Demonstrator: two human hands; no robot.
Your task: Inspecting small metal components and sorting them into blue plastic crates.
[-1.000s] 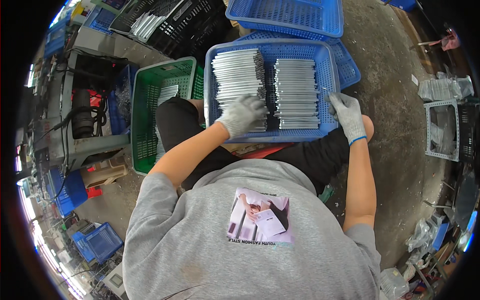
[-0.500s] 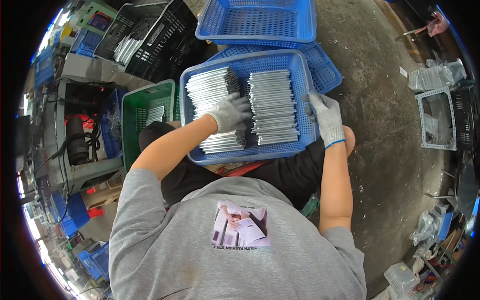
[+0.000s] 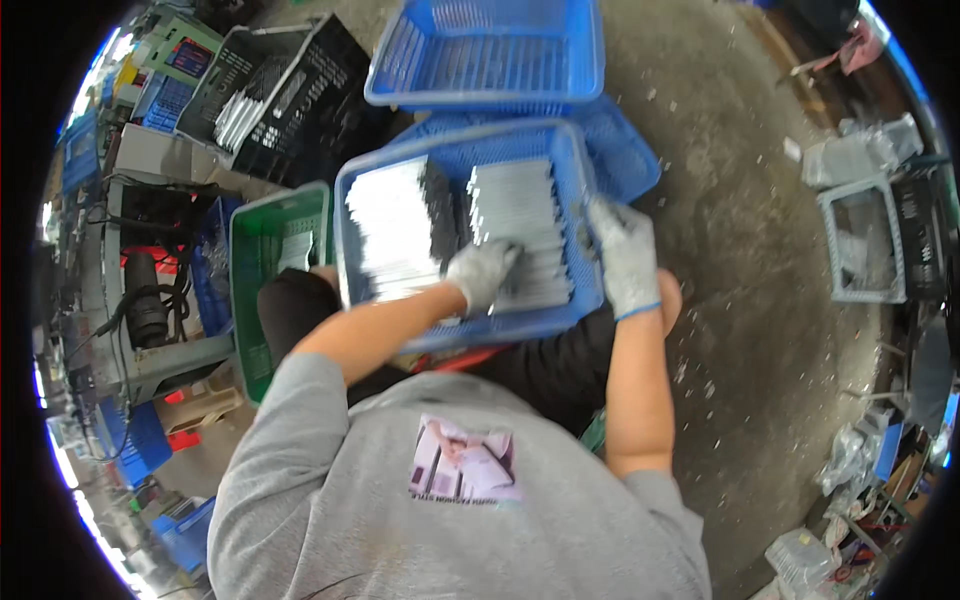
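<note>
I see a blue perforated plastic crate [image 3: 400,215] resting across the person's lap, its mesh walls bowed by the lens, and inside it two packed rows of thin silvery metal strips [image 3: 515,225] stacked on edge, their ends catching the light like ribbed foil. The left hand [image 3: 482,272], in a grey knitted work glove, lies on the right-hand row with its fingers curled down into the strips; I cannot tell whether it has any of them pinched or is only pressing on them. The right hand [image 3: 625,255], in the same kind of glove with a blue cuff, sits at the crate's right wall, fingers wrapped over the rim and gripping it. Under the crate, another blue mesh basket [image 3: 625,160] pokes out to the right, and an empty blue crate of the same make [image 3: 480,55] stands just beyond. A green slotted plastic crate [image 3: 262,270] stands just beside the lap crate on the left, with a few pale strips in it, and a black crate [image 3: 290,95] farther back holds more metal pieces. The concrete floor [image 3: 740,280] looks rough and littered with pale chips.
</note>
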